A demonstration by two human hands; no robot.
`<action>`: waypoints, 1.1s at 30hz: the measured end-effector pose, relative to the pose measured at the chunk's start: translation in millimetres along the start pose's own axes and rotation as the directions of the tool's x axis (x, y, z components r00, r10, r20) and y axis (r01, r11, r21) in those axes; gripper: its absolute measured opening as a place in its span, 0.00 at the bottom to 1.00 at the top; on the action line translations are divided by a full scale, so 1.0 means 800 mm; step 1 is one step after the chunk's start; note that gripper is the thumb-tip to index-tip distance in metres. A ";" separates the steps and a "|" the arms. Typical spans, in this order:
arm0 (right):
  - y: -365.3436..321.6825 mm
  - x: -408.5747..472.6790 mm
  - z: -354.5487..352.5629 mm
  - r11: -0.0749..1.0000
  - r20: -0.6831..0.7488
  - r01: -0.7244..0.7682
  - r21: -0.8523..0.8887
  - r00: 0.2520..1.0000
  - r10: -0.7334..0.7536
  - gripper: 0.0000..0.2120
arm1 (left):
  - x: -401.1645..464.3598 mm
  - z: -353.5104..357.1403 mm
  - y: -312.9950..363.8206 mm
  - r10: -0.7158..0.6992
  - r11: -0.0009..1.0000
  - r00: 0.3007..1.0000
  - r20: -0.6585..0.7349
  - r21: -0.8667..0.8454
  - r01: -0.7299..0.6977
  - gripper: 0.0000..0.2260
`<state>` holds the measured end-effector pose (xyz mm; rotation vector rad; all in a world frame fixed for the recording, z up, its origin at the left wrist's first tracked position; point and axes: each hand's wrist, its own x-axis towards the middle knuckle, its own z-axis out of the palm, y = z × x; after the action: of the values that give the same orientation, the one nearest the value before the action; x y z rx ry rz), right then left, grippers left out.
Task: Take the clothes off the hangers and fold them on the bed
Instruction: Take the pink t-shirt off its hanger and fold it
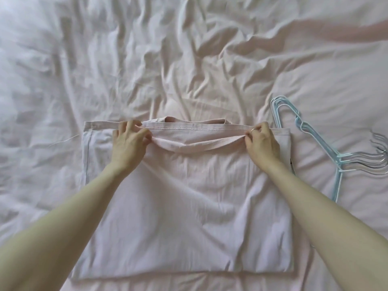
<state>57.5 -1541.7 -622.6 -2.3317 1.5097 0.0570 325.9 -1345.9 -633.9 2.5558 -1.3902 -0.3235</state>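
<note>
A pale pink garment [189, 206] lies flat on the bed in front of me, folded into a rough rectangle with a stitched hem along its far edge. My left hand [129, 143] pinches the hem edge on the left, fingers curled around the fabric. My right hand [262, 142], with a ring on one finger, pinches the same edge on the right. Between my hands the hem sags in a shallow curve. A bunch of light blue and grey hangers [315, 143] lies empty to the right of the garment.
The bed [105, 59] is covered with a crumpled pale pink sheet that spreads in every direction. A blurred pinkish strip [346, 30] crosses the far right corner. A loose thread [65, 140] sticks out left of the garment.
</note>
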 end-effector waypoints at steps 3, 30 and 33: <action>-0.003 0.020 -0.007 0.985 0.006 -0.113 0.131 0.994 0.113 0.11 | 0.024 -0.006 0.001 0.020 0.999 0.996 -0.091 -0.032 -0.023 0.03; 0.150 -0.332 0.046 0.514 0.216 -0.572 0.640 0.775 0.594 0.16 | -0.321 0.076 0.085 -0.080 0.997 0.967 0.243 0.019 0.078 0.22; 0.164 -0.346 0.044 0.434 0.279 -0.551 0.712 0.790 0.545 0.13 | -0.336 0.080 0.087 -0.097 0.995 0.967 0.238 0.049 0.087 0.21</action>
<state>-171.9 -1335.6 -629.1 -1.0891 1.7622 -0.3561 109.6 -1161.4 -650.5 2.6906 -1.3676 -0.6477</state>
